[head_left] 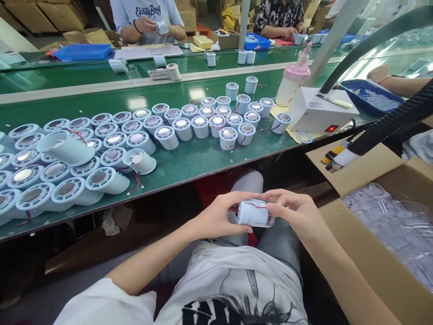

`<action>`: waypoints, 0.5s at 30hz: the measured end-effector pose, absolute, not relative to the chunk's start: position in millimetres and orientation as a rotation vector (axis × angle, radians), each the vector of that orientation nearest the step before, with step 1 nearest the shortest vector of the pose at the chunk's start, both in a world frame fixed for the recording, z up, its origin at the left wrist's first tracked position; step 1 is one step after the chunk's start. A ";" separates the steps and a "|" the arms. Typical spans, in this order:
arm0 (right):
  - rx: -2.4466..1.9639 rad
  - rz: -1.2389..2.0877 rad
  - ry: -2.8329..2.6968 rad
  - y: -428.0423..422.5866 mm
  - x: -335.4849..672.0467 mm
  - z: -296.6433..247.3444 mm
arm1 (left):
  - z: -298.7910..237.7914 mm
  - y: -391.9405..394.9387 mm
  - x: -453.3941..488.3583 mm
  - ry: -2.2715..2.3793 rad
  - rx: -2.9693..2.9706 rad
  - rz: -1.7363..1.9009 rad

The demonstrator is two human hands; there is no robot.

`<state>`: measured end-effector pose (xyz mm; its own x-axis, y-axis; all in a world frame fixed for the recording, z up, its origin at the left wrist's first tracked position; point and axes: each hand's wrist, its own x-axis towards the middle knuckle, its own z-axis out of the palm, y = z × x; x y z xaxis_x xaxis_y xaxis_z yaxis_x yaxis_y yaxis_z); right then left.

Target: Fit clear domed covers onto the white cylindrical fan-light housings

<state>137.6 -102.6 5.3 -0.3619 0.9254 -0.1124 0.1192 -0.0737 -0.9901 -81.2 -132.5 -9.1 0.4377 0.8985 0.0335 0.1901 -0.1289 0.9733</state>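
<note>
Over the person's lap, the left hand and right hand both grip one small white plastic cylinder, lying sideways, smooth-walled, with a thin red wire along its top and a clear cap at the right end. On the glossy green workbench stand dozens of matching white cylinders, too many to count, round with shiny metal discs inside. One open cardboard box of clear plastic pieces sits to the right.

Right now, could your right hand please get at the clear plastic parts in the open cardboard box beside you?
Probably yes. The right hand is close to the open cardboard box, whose flaps are folded back, with nothing covering the clear plastic parts. However, both it and the left hand hold a white cylindrical unit.
</note>
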 end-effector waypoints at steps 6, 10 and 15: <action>-0.947 1.239 -2.015 -106.3 153.9 1.3 | -3.5 -129.2 -81.7 0.832 1.088 0.825; -0.938 1.063 -2.122 -108.5 160.0 -0.5 | -0.8 -123.8 -83.2 0.791 1.051 0.742; -0.979 1.304 -1.961 -104.4 163.5 0.4 | 4.2 -119.3 -82.9 0.811 1.191 0.772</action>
<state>163.5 -104.4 0.4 -0.5605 0.8252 0.0692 0.2556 0.2519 -0.9334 -82.9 -119.3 4.2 0.5005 0.8561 -0.1291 -0.0871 0.1982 0.9763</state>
